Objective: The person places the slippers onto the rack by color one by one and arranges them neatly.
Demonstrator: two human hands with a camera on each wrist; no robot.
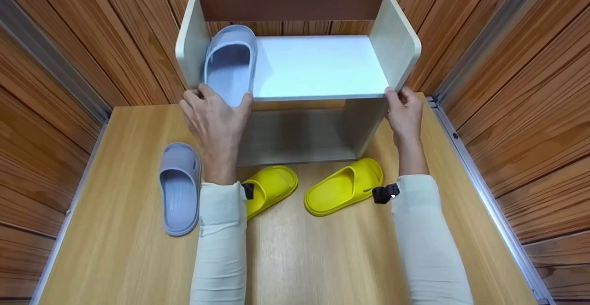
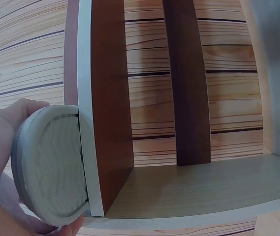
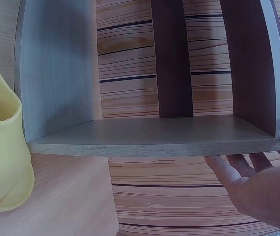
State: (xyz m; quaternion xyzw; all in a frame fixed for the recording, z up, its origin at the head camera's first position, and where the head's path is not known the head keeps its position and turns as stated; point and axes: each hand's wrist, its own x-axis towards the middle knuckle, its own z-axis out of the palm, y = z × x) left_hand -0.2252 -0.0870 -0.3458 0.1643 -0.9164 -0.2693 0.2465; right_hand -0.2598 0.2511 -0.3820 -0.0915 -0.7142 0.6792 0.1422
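Note:
A grey slipper (image 1: pixel 230 67) lies on the upper board at the left end of a small two-tier shoe rack (image 1: pixel 322 70), its toe toward the back. My left hand (image 1: pixel 214 125) grips its heel end between thumb and fingers. In the left wrist view, the slipper's rounded heel (image 2: pixel 58 164) sticks out past the board's front edge. At the rack's right side, my right hand (image 1: pixel 406 114) holds the side panel (image 3: pixel 159 148), thumb at the front edge of the upper board and fingers along the panel's outer face.
Another grey slipper (image 1: pixel 179 194) lies on the wooden floor (image 1: pixel 304 268) left of my left forearm. Two yellow slippers, one (image 1: pixel 279 183) partly behind that forearm and one (image 1: pixel 341 187) near my right wrist, lie before the rack. Wood-plank walls (image 1: pixel 55 65) close in behind and on both sides.

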